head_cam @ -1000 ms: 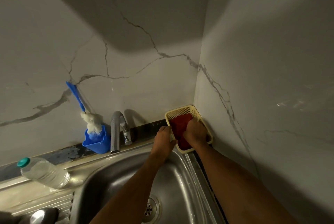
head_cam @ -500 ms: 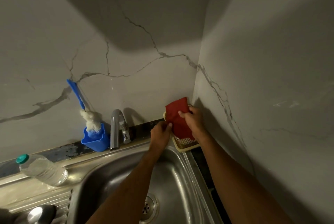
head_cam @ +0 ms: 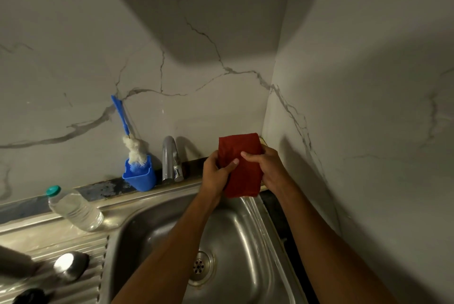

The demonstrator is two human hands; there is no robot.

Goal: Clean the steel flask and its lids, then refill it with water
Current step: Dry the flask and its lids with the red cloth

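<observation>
Steel flask (head_cam: pixel 14 264) lies blurred at the frame's left edge on the ribbed drainboard, a round steel lid (head_cam: pixel 70 264) just beside it. Both hands grip a red rectangular scrub cloth (head_cam: pixel 242 168) above the steel sink (head_cam: pixel 157 225) back rim: left hand (head_cam: pixel 217 173) pinches its left edge, right hand (head_cam: pixel 269 168) curls round its right edge near the marble corner. Basin below sits open; clear plastic bottle (head_cam: pixel 73 208), blue brush holder (head_cam: pixel 140 176) and chrome tap (head_cam: pixel 169 159) line the rear ledge.
</observation>
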